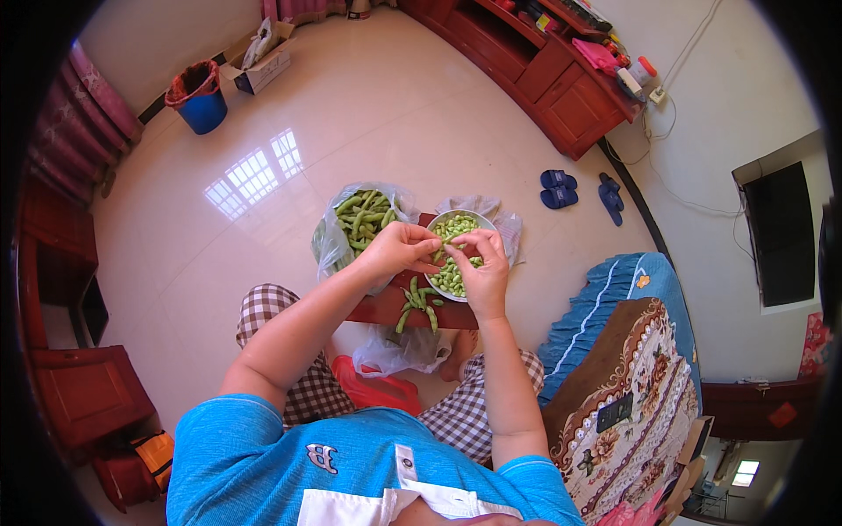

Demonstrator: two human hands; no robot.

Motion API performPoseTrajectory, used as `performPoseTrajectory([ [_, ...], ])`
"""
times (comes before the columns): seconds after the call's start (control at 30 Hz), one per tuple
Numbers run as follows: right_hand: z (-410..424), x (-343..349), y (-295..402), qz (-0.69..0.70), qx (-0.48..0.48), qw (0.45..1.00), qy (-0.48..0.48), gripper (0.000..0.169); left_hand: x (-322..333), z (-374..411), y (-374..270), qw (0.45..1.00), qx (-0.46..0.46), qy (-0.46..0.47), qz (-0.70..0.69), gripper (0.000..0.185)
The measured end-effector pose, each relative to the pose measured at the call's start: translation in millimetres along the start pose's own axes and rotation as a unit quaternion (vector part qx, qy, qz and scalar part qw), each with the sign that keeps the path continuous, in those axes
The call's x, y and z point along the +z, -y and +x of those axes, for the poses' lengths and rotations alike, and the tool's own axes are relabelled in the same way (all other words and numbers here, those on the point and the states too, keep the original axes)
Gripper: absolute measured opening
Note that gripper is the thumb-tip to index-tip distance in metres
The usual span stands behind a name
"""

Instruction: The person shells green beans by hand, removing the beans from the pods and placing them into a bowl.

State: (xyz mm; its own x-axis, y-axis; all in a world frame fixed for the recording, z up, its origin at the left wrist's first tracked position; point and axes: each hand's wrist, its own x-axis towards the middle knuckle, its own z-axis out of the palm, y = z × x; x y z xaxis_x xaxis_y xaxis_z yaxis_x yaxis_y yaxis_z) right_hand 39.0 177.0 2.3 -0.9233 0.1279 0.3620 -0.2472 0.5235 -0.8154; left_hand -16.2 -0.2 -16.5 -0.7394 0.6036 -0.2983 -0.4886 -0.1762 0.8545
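Over a round metal bowl (485, 220) of shelled green beans (450, 279), my left hand (409, 247) and my right hand (482, 263) meet, with a green bean pod (446, 244) pinched between their fingertips. To the left, a clear plastic bag (332, 242) stands full of unshelled pods (364, 214). Several loose pods (418, 299) lie on the dark red wooden stool or low table (388, 308), near its front edge. The fingers partly cover the bowl and the pod.
Below the stool are a plastic bag (401, 355) and a red plastic item (378, 389), between my knees. A cloth (510, 230) lies beside the bowl. On the right is a covered seat (608, 421) with a phone (614, 413). Blue slippers (559, 189) and a blue bin (202, 113) stand on the floor.
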Motion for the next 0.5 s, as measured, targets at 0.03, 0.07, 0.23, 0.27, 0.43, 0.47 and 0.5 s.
performPoseTrajectory([
  [0.03, 0, -1, 1, -0.022, -0.017, 1.000, -0.007, 0.017, 3, -2, -3, 1.000, 0.003, -0.004, 0.012, 0.029],
  [0.07, 1, -1, 1, -0.044, -0.034, 0.998, -0.013, 0.016, 5, -3, -4, 1.000, 0.007, -0.008, 0.025, 0.029],
  [0.23, -3, 0, -7, -0.073, 0.005, 0.997, 0.007, 0.015, 6, -3, -1, 0.998, 0.023, -0.024, 0.053, 0.030],
  [0.27, -3, 0, -8, -0.058, 0.014, 0.998, 0.013, 0.015, 5, -2, 1, 0.998, 0.027, -0.023, 0.058, 0.031],
  [0.43, -3, 1, -5, -0.061, 0.006, 0.998, 0.025, 0.014, 1, -3, 1, 0.995, 0.041, -0.003, 0.087, 0.034],
  [0.47, -3, 1, -4, -0.052, 0.009, 0.998, 0.028, 0.014, 1, -3, 0, 0.995, 0.041, -0.001, 0.088, 0.034],
  [0.5, -3, 1, -3, -0.043, 0.012, 0.999, 0.030, 0.013, 2, -3, 0, 0.996, 0.037, -0.006, 0.082, 0.033],
])
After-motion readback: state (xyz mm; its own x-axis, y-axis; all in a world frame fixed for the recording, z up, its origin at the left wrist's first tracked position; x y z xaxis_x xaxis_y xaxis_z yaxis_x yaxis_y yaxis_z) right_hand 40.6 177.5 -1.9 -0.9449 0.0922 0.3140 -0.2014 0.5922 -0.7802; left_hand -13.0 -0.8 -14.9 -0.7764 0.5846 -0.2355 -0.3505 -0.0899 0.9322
